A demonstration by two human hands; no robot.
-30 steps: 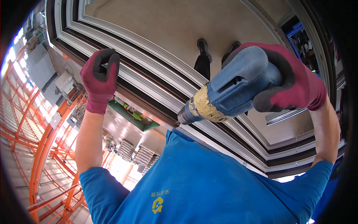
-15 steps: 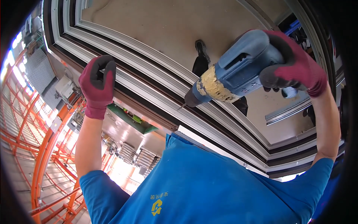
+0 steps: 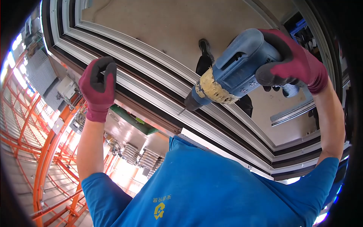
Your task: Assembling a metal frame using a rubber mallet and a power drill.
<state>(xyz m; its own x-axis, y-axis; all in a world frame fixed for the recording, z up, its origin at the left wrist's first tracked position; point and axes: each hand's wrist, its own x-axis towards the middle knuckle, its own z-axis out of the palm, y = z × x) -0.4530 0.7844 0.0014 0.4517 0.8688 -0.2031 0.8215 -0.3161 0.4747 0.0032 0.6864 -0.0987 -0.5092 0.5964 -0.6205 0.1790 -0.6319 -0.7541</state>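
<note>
My right hand [image 3: 291, 62], in a maroon glove with dark grey palm, is wrapped round the handle of a blue power drill [image 3: 242, 66]. Tan tape covers the drill's front body. Its thin bit [image 3: 182, 112] slants down to the left, with the tip at a silver strip of the metal frame [image 3: 141, 90]; whether it touches I cannot tell. At the frame's near edge, my gloved left hand [image 3: 97, 85] is closed, thumb against curled fingers. Anything inside those fingers is hidden.
Parallel silver and dark rails run across the frame and turn a corner at lower right. Beyond lie a floor with a dark shoe [image 3: 204, 46] and a loose metal profile [image 3: 291, 113]. A green tray [image 3: 128, 119] sits below my left hand; orange metal racks [image 3: 41, 166] stand at left.
The drill and my right hand have shifted slightly left, and the bit tip has moved left and a little lower along the frame. My left hand has barely moved.
</note>
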